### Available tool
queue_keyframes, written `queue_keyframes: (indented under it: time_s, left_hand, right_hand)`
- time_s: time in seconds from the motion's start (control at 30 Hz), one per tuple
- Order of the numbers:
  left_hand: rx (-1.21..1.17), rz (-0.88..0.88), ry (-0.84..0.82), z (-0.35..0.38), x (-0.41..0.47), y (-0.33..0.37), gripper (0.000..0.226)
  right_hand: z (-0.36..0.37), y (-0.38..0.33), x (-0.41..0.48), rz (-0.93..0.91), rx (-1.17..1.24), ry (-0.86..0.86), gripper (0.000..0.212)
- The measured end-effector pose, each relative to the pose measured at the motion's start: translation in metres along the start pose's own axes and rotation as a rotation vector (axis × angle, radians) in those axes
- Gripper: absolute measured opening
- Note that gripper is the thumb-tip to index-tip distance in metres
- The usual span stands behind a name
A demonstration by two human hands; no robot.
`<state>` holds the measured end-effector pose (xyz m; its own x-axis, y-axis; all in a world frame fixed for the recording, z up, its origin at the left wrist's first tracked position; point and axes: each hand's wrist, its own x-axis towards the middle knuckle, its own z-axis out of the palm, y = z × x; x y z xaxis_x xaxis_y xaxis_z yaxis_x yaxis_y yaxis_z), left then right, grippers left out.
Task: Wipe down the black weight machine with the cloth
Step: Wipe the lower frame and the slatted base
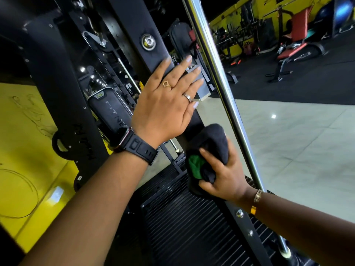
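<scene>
Left hand (165, 104): I see it laid flat on the upright beam (132, 25) of the black weight machine (63, 96), fingers straight, holding nothing.
Right hand (224, 175): just below the left, with fingers and thumb curled round a bunched black cloth (213, 141) showing a green patch.
Cloth: pressed to the same beam under the left palm, beside the chrome rod (217, 73).
Below: a ribbed black plate (192, 227).
Room: pale tiled floor (297, 150) on the right, a yellow wall (25, 131) on the left, and a red bench (294, 52) far back.

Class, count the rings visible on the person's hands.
2, both on the left hand: a gold ring and a silver ring on another finger. Fingers of the right hand are partly hidden behind the cloth.
</scene>
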<state>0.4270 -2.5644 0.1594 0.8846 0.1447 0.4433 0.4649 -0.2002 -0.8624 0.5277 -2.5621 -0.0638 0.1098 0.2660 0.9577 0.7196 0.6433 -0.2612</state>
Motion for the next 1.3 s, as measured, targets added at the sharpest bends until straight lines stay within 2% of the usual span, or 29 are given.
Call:
queue_keyframes:
  time_s: [0.1, 0.2, 0.37, 0.43, 0.53, 0.7, 0.73, 0.87, 0.93, 1.17, 1.3]
  left_hand:
    - [-0.002, -0.014, 0.002, -0.001, -0.001, 0.004, 0.046]
    - [-0.008, -0.026, 0.005, 0.000, -0.001, 0.005, 0.046]
    - [-0.022, -0.036, 0.012, -0.001, 0.000, 0.007, 0.045]
    - [-0.013, -0.050, 0.002, -0.001, -0.001, 0.008, 0.045]
    - [-0.009, -0.067, -0.013, 0.000, -0.001, 0.011, 0.046]
    - [-0.001, -0.082, -0.016, 0.000, -0.003, 0.013, 0.044]
    - [-0.005, -0.070, -0.008, 0.000, -0.004, 0.014, 0.042]
    - [-0.030, -0.014, 0.004, 0.000, -0.009, 0.015, 0.042]
    - [-0.048, -0.017, -0.009, -0.002, -0.008, 0.015, 0.044]
    - [0.049, -0.064, -0.052, 0.004, -0.017, 0.033, 0.044]
    - [0.149, -0.074, -0.023, 0.011, -0.025, 0.045, 0.045]
  right_hand:
    - [-0.006, -0.001, -0.007, 0.026, 0.024, -0.013, 0.061]
    - [-0.017, -0.014, 0.023, 0.044, 0.021, 0.007, 0.077]
    - [-0.022, -0.020, 0.053, -0.115, -0.015, 0.099, 0.062]
    - [-0.012, -0.011, 0.030, -0.222, -0.038, 0.065, 0.057]
    - [-0.002, 0.008, -0.023, -0.371, -0.194, -0.011, 0.059]
    - [-0.005, 0.011, -0.034, -0.327, -0.169, -0.019, 0.082]
    - [-0.008, 0.008, -0.021, -0.316, -0.141, -0.002, 0.080]
    - [-0.018, -0.004, 0.051, -0.273, 0.032, 0.126, 0.050]
    - [-0.015, -0.004, 0.064, -0.274, 0.069, 0.149, 0.044]
    - [-0.001, 0.019, -0.030, -0.227, -0.019, 0.058, 0.053]
    - [-0.007, 0.029, -0.058, -0.307, -0.065, -0.037, 0.052]
